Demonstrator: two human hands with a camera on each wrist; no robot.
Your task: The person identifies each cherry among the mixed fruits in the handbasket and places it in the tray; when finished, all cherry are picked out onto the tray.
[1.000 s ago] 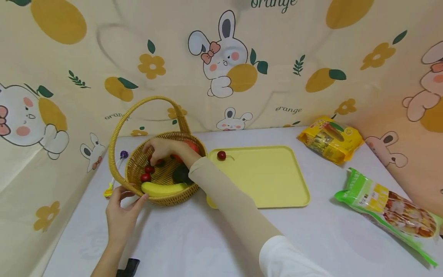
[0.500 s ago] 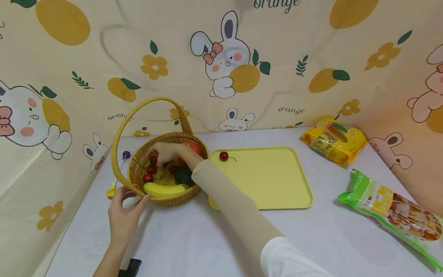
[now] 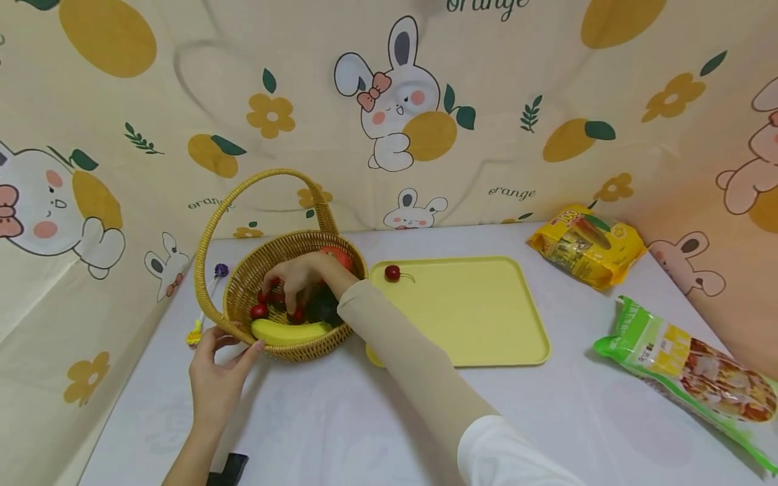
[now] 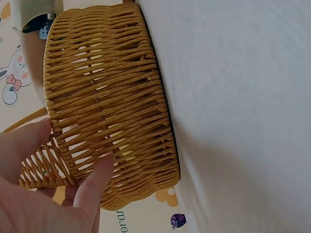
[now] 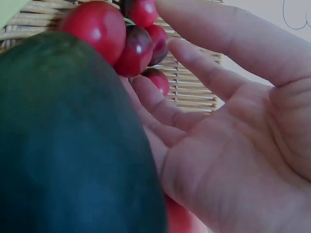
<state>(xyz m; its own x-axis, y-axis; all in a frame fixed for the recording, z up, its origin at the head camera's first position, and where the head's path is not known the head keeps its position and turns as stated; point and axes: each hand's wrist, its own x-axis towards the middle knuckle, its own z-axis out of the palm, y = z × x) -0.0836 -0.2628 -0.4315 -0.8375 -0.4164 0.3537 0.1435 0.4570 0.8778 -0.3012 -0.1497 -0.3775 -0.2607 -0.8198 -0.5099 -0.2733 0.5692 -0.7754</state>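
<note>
Cherries (image 3: 259, 311) lay in the wicker basket (image 3: 304, 352), toward its eight o'clock, under the right hand (image 3: 298, 273). Behind everything hung a cream backdrop (image 3: 486, 40) printed with rabbits and oranges, and before it spread a white table (image 3: 340, 418). A yellow tray (image 3: 474, 317) lay flat there, the basket just beside it at nine o'clock, its tall handle arching up. A beige sleeve (image 3: 407, 344) on the right arm crossed over the tray's eight o'clock corner. From the tray, a green-edged bag (image 3: 687, 378) lay between three and four o'clock, and a yellow bag (image 3: 586, 246) at two.

The left hand (image 3: 215, 371) gripped the basket at its eight o'clock, by the foot of the handle, thumb against the outer weave. The right hand's fingers reached down among the fruit, loosely bent; whether they pinched a cherry could not be told, since they hid their own tips.

Inside the basket, a banana (image 3: 290, 333) lay at six o'clock, a dark green fruit (image 5: 73, 141) toward four, and a red round fruit (image 3: 339, 257) between one and two. Two lollipops (image 3: 221, 271) lay outside, past the basket's nine o'clock. One loose cherry (image 3: 392, 273) with a stem sat on the tray toward ten o'clock.
</note>
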